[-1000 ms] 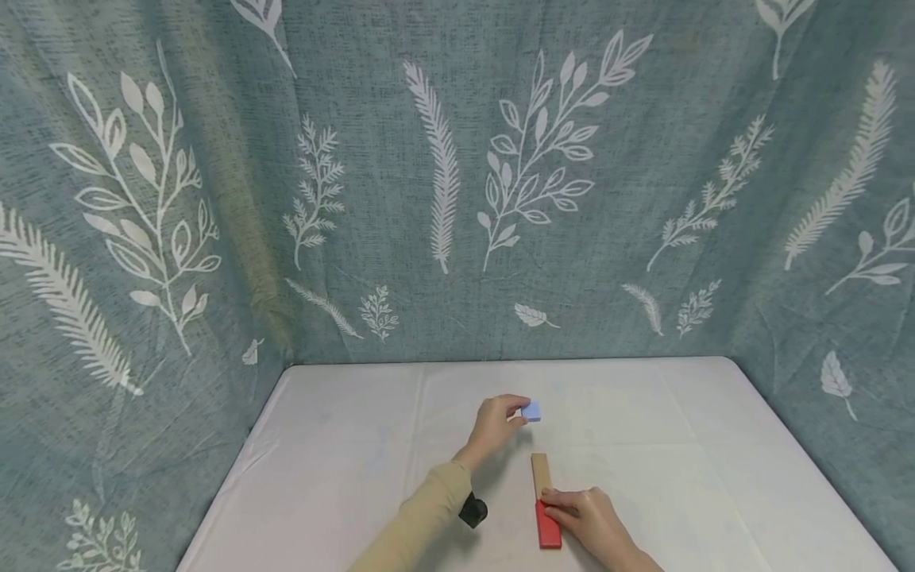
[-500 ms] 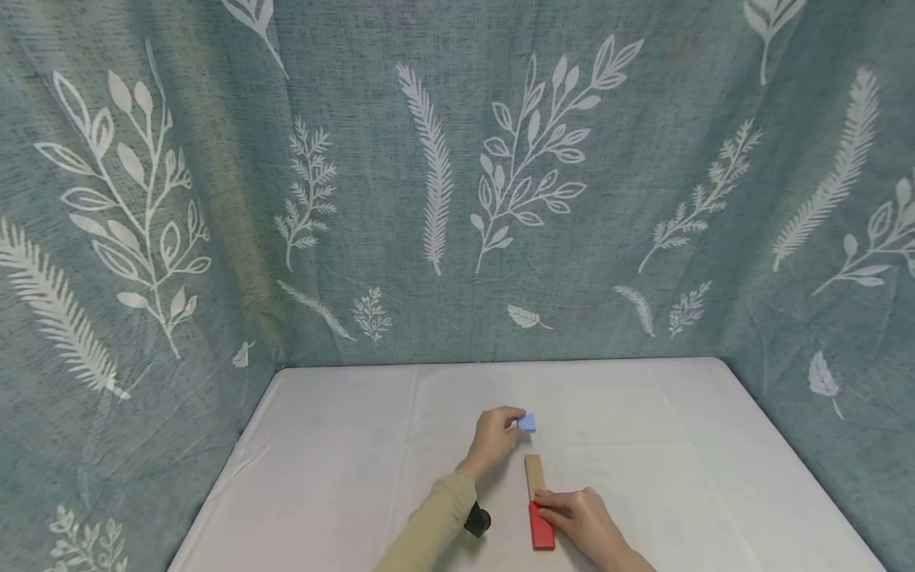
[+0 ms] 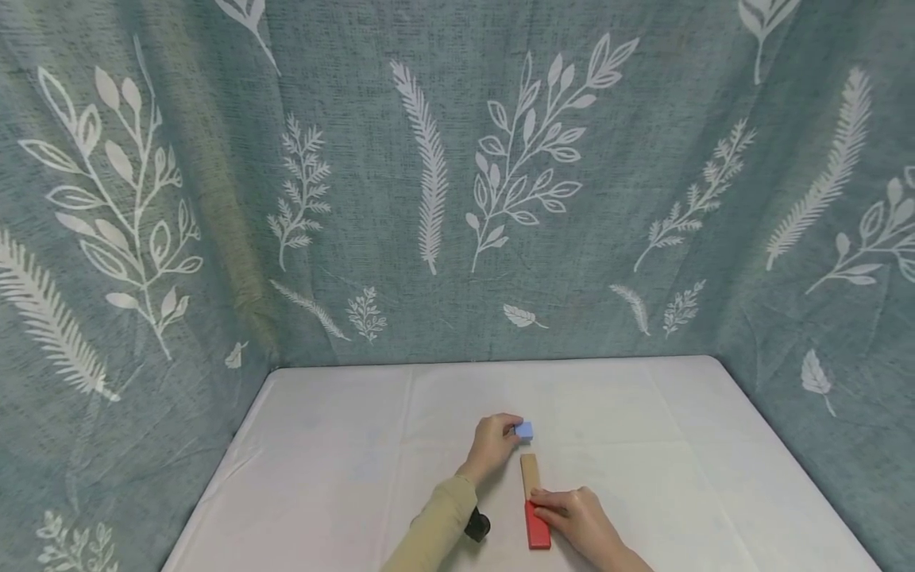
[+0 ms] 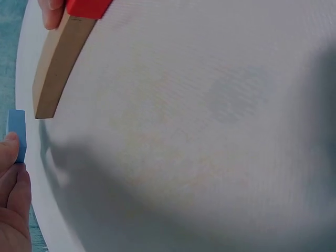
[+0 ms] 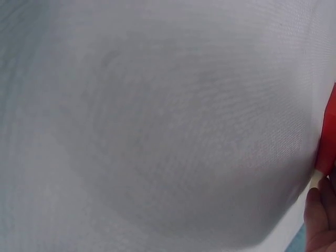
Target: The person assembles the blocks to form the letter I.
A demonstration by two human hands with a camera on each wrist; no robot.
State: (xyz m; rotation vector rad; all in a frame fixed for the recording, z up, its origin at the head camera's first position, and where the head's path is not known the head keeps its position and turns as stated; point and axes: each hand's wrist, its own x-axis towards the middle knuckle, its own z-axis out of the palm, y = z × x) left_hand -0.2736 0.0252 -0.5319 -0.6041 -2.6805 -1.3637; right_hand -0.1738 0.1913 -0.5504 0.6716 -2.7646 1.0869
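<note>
In the head view my left hand (image 3: 492, 445) pinches a small light blue block (image 3: 524, 431) between thumb and fingers. The block is held beyond the far end of a plain wooden bar (image 3: 530, 475), with a short gap between them; the left wrist view shows this blue block (image 4: 17, 135) beside the bar's end (image 4: 52, 79). A red block (image 3: 538, 531) continues in line from the bar's near end and looks slightly wider. My right hand (image 3: 582, 520) pinches around the place where red meets wood. In the right wrist view fingers (image 5: 317, 218) show beside the red block (image 5: 328, 136).
The blocks are over a table with a white cloth (image 3: 343, 445). A black wrist camera (image 3: 477, 525) sticks out from under the left sleeve (image 3: 439, 516). A green-grey curtain with white leaf prints (image 3: 400, 199) closes off the back and both sides.
My left hand has drawn the blue block nearer, toward the wooden bar's far end, narrowing the gap. The right hand keeps its hold on the bar. The head view has shifted slightly.
</note>
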